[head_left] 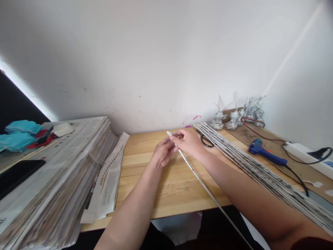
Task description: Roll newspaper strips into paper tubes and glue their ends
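Note:
A long thin rolled paper stick (197, 177) slants from the middle of the table down over its front edge toward the lower right. Near its upper end, my left hand (165, 150) pinches it with curled fingers. Beside it, my right hand (186, 140) is closed on the same end, with thumb and fingers together. The flattened white tip of the stick pokes out just above both hands. Part of the fingertips is hidden where the hands overlap.
Left: a tall newspaper stack (85, 152) with a black phone (22, 175) on top, and cut newspaper strips (109, 184). Right: a bundle of paper sticks (249, 163), black-handled scissors (207, 141), a blue glue gun (267, 152), a power strip (309, 156) and woven paper figures (234, 119).

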Available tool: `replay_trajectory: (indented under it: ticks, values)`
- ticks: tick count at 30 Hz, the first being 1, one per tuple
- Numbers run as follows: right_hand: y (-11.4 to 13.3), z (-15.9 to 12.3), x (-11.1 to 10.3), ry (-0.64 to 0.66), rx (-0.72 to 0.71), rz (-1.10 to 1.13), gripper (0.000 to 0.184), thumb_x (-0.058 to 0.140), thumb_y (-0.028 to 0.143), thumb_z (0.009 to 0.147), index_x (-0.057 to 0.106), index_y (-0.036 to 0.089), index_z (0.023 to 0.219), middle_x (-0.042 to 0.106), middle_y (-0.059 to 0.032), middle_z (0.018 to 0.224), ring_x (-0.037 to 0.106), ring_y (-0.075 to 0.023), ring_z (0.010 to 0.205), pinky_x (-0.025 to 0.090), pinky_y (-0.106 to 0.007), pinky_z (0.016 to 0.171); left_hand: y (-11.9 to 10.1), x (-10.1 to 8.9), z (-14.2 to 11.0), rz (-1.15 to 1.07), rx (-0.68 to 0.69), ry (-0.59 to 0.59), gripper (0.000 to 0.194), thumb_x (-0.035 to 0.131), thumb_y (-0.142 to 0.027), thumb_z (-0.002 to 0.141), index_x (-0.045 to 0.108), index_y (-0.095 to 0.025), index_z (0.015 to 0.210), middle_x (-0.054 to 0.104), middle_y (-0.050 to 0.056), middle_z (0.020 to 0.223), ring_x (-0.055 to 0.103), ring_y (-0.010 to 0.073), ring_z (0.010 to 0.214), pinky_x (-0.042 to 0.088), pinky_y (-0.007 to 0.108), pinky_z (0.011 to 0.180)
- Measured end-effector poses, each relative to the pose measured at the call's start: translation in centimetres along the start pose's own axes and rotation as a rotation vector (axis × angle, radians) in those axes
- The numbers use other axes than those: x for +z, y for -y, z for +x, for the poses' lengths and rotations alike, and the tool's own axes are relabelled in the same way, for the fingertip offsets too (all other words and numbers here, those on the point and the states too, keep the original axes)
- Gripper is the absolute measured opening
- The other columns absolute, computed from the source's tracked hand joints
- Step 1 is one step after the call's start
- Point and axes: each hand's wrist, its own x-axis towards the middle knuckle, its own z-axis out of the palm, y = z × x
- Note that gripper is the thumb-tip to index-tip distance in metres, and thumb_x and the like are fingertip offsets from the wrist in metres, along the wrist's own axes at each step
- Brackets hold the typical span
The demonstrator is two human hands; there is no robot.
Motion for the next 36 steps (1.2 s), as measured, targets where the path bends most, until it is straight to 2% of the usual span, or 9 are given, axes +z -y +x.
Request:
replay_trajectory:
  ticks: [5,11,14,17,20,23,26,30,36]
  values:
    - [0.0,0.3,0.6,-0.022,0.041,0.012,0.021,0.059,0.036,0.081,0.068,0.019,0.074,0.070,-0.0042,0.074,0.061,-0.0165,0.068,0.040,-0.027,0.062,0.2,0.2,0.0,-0.010,-0.023,-0.065,0.023,0.059,-0.002,0.080,0.068,-0.011,0.100,0.071,0.009,0.095,0.067,0.0110,0.068,0.057,0.020,0.063]
    - [-0.2,-0.2,0.9,-0.067,-0.037,0.079,0.014,0.056,0.028,0.081,0.065,0.019,0.075,0.070,-0.0041,0.079,0.061,-0.0166,0.073,0.043,-0.028,0.068,0.3,-0.1,0.3,-0.012,-0.046,-0.059,0.012,0.058,-0.007,0.084,0.065,-0.009,0.094,0.070,0.007,0.086,0.067,0.0095,0.065,0.057,0.017,0.060]
    - [-1.3,-1.0,0.0,-0.060,-0.067,0.106,0.015,0.055,0.029,0.083,0.065,0.019,0.078,0.069,-0.0031,0.079,0.060,-0.0148,0.071,0.044,-0.026,0.068,0.3,-0.3,0.3,-0.010,-0.058,-0.069,0.012,0.055,-0.005,0.086,0.064,-0.008,0.093,0.069,0.007,0.081,0.068,0.0113,0.066,0.058,0.018,0.060]
    - [-4.4,-2.5,-2.7,-0.065,-0.071,0.028,0.018,0.054,0.031,0.084,0.066,0.018,0.082,0.069,-0.0040,0.080,0.060,-0.0149,0.071,0.044,-0.026,0.068,0.2,-0.5,0.4,-0.008,-0.044,-0.126,0.012,0.052,-0.004,0.087,0.063,-0.007,0.090,0.069,0.008,0.078,0.070,0.0139,0.070,0.059,0.020,0.065]
    - [-8.9,-4.7,-7.7,-0.097,-0.047,-0.216,0.018,0.053,0.025,0.084,0.068,0.017,0.089,0.071,-0.0079,0.091,0.062,-0.0194,0.086,0.044,-0.029,0.080,0.2,-0.6,0.5,-0.011,-0.033,-0.126,0.014,0.051,-0.004,0.088,0.064,-0.008,0.091,0.070,0.009,0.080,0.071,0.0145,0.074,0.060,0.020,0.069]
    - [-13.3,-6.7,-13.4,-0.137,0.150,-0.617,0.028,0.053,0.019,0.079,0.067,0.012,0.102,0.068,-0.0158,0.106,0.059,-0.0282,0.102,0.040,-0.038,0.093,0.2,-0.6,0.4,-0.012,-0.044,-0.127,0.015,0.050,-0.002,0.087,0.064,-0.008,0.091,0.070,0.009,0.083,0.071,0.0151,0.075,0.060,0.021,0.070]
    - [-16.7,-8.3,-17.4,-0.031,0.375,-0.814,0.040,0.053,0.017,0.075,0.062,0.009,0.114,0.065,-0.0196,0.112,0.058,-0.0322,0.106,0.041,-0.040,0.091,0.2,-0.3,0.2,-0.019,-0.061,-0.128,0.018,0.050,0.000,0.086,0.064,-0.009,0.093,0.070,0.009,0.085,0.071,0.0152,0.077,0.060,0.021,0.072]
    - [-19.1,-9.4,-18.8,0.047,0.556,-0.831,0.048,0.053,0.016,0.072,0.058,0.008,0.120,0.061,-0.0213,0.119,0.059,-0.0323,0.105,0.044,-0.038,0.084,0.3,-0.2,0.1,-0.030,-0.091,-0.106,0.020,0.052,0.002,0.084,0.064,-0.009,0.094,0.070,0.009,0.085,0.072,0.0160,0.080,0.059,0.021,0.074]
    - [-20.3,-9.5,-19.0,0.030,0.557,-0.877,0.051,0.056,0.021,0.072,0.057,0.004,0.120,0.061,-0.0256,0.113,0.059,-0.0342,0.103,0.044,-0.037,0.082,0.5,-0.3,0.2,-0.004,-0.096,-0.092,0.018,0.052,0.004,0.083,0.065,-0.007,0.090,0.070,0.010,0.086,0.072,0.0179,0.080,0.060,0.019,0.071]
